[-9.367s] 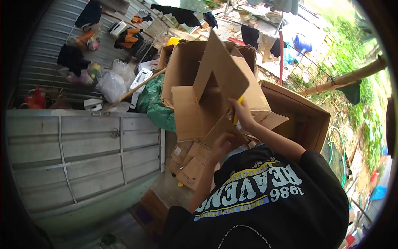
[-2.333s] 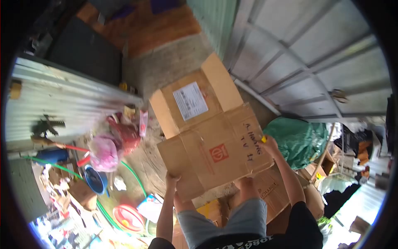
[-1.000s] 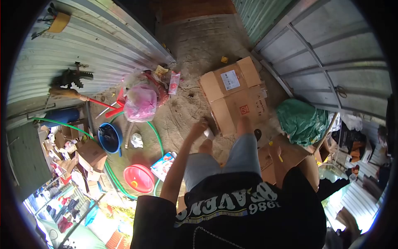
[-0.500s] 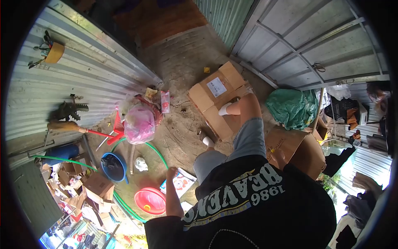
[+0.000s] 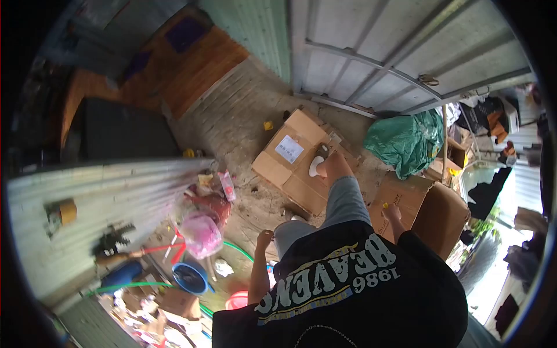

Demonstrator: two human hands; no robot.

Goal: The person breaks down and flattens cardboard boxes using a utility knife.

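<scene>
My right hand (image 5: 393, 212) is closed on a small yellow object (image 5: 385, 205) whose kind I cannot make out. It is beside a large open cardboard box (image 5: 407, 194) on my right. My left hand (image 5: 265, 238) hangs near my left knee with fingers loosely bent, and nothing shows in it. In front of me a flattened carton (image 5: 271, 167) with a white label (image 5: 289, 149) lies on the floor. My right foot (image 5: 316, 166), in a white sock and dark footwear, is on that carton.
A green plastic sack (image 5: 403, 142) stands by the metal door (image 5: 371, 64). To the left are a pink bag (image 5: 201, 235), a blue basin (image 5: 190, 278), a red basin (image 5: 237, 300) and a green hose (image 5: 238, 250). A corrugated wall (image 5: 116, 191) edges the left side.
My view has turned, showing more of the dark area and brown floor at upper left. My left hand has moved closer to my knee. The yellow object is still in my right hand.
</scene>
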